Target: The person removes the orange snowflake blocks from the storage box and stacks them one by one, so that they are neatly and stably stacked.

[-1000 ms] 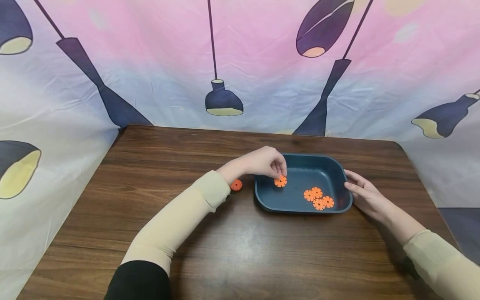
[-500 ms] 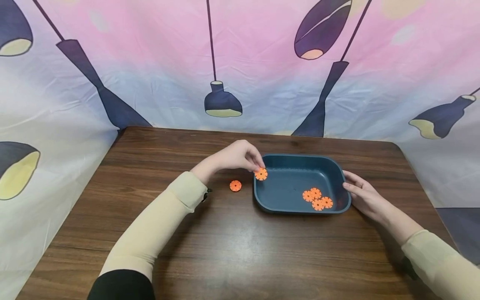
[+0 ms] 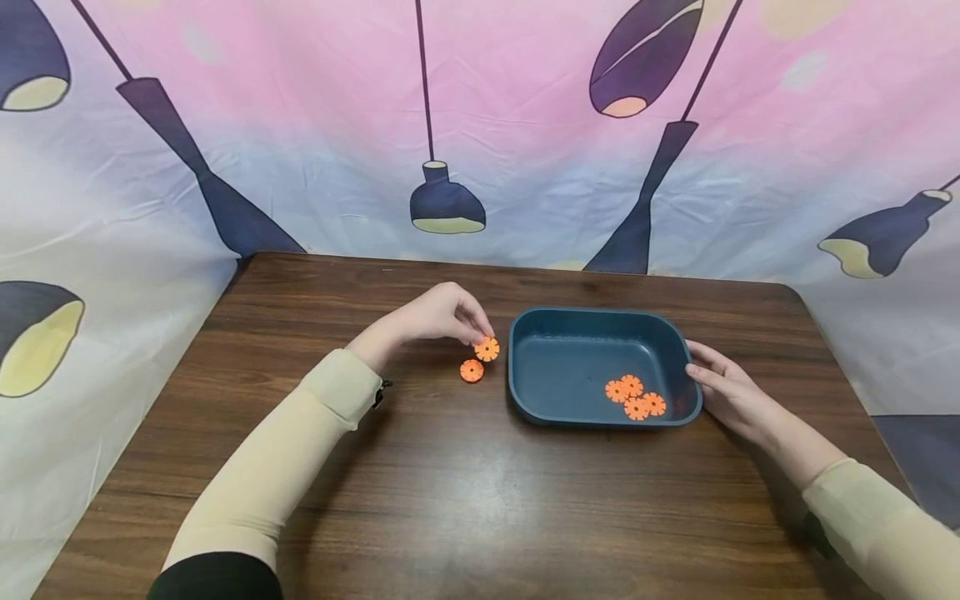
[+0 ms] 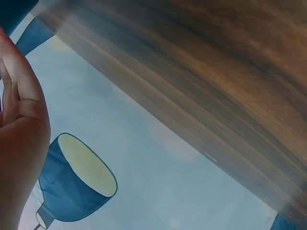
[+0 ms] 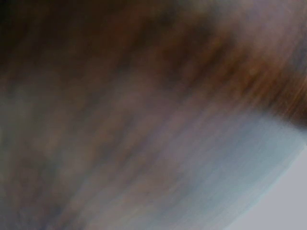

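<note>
On the brown wood-grain table (image 3: 480, 500), with the printed fabric backdrop (image 3: 510, 92) at twelve o'clock beyond, the dark blue rounded-rectangular plastic tray (image 3: 562, 379) held four orange notched discs (image 3: 635, 401) towards five o'clock. The right hand (image 3: 727, 390) touched the tray's three o'clock rim; outside, at nine o'clock, lay a fifth disc (image 3: 467, 374), and at that disc's one o'clock a sixth disc (image 3: 492, 351) in the left hand (image 3: 441, 315).

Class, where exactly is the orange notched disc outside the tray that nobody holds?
In the head view, the unheld orange disc lies on the wood-grain tabletop, left of the dark blue tray and just below the disc pinched by the left hand.
</note>
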Demonstrator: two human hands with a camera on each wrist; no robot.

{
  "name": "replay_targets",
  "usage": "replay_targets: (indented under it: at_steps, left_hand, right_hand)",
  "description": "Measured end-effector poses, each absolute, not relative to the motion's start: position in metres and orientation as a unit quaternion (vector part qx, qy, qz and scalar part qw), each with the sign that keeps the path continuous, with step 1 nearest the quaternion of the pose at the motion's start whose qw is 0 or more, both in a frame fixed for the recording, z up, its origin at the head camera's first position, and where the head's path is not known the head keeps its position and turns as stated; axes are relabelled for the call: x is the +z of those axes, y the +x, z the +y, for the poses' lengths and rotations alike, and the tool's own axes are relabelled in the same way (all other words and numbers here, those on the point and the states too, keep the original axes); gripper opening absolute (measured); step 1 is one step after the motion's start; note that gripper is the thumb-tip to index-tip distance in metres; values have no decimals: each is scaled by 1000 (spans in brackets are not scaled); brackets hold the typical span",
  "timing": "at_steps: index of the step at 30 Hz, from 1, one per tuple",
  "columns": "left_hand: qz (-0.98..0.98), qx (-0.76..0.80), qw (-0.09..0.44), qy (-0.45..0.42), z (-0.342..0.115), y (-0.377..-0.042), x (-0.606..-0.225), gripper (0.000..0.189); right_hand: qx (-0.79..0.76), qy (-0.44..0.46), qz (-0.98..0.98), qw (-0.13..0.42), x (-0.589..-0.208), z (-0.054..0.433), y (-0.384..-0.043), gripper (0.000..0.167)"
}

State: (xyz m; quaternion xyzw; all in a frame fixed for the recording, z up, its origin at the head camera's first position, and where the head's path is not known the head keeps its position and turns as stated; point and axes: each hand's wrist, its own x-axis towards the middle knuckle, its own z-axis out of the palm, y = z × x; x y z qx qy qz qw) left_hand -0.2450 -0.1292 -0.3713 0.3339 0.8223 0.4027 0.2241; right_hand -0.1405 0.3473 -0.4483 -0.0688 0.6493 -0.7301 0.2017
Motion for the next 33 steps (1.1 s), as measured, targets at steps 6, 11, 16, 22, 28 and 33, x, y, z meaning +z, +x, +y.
replay_targets:
  at_steps: [6, 11, 16, 22, 28, 33]
  left_hand:
    - [838, 372, 225, 329, -134, -242, -377, 12]
    - [847, 348, 225, 332, -135, -239, -380, 11]
    - [852, 331, 223, 338, -136, -239, -383, 11]
    - [855, 316, 228, 343, -137, -239, -386, 10]
    - [858, 310, 228, 341, -137, -238, -388, 10]
    - [860, 310, 228, 337, -137, -238, -390, 10]
  right_hand:
    - [-732, -74, 646, 202, -448, 347, -141, 35]
    - [-736, -79, 641, 202, -448, 347, -141, 37]
    - [-736, -76, 642, 201, -448, 347, -141, 36]
    - [-738, -76, 640, 201, -448, 346, -140, 36]
    - [-736, -71, 643, 200, -447, 347, -140, 35]
    - [-733, -69, 646, 199, -447, 347, -140, 34]
